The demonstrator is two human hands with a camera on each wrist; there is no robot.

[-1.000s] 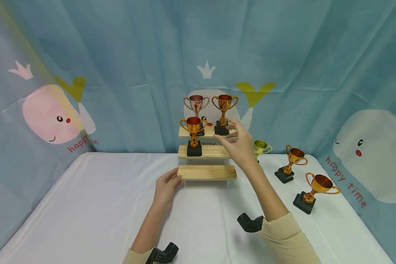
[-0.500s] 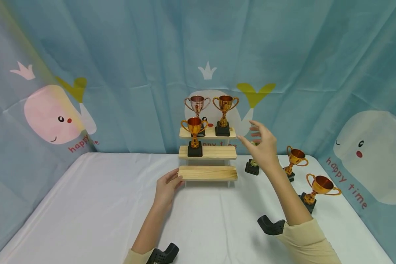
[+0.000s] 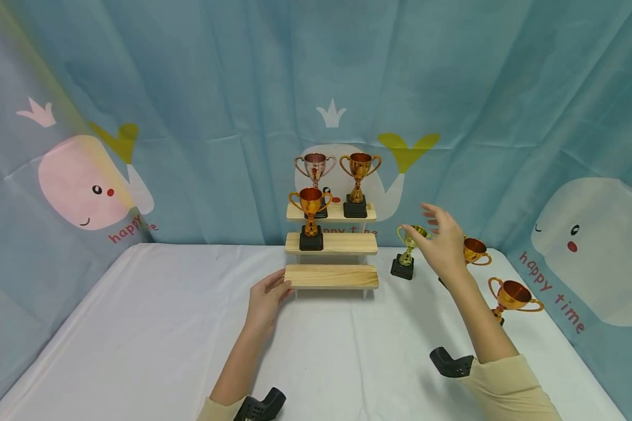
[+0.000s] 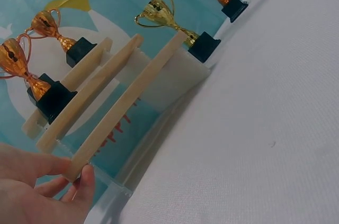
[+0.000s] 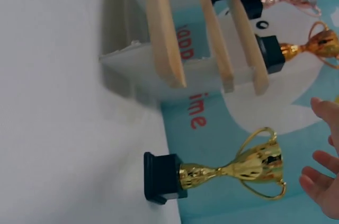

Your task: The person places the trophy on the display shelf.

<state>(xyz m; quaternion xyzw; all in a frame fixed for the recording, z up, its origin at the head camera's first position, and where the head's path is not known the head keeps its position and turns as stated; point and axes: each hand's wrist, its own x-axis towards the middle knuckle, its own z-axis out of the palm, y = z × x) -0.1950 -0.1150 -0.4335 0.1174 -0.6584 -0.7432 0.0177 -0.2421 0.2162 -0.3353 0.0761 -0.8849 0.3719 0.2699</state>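
Yellow-gold trophy (image 5: 232,170) near right fingers (image 5: 320,177)

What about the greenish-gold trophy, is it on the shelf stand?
No, the head view shows the greenish-gold trophy with its black base on the white cloth, right of the shelf stand.

Curtained, booth-like setting, wider room indeterminate: whale-printed blue drapes (image 3: 274,88) beyond the right grip (image 3: 445,244) border a white-clothed surface (image 3: 321,351).
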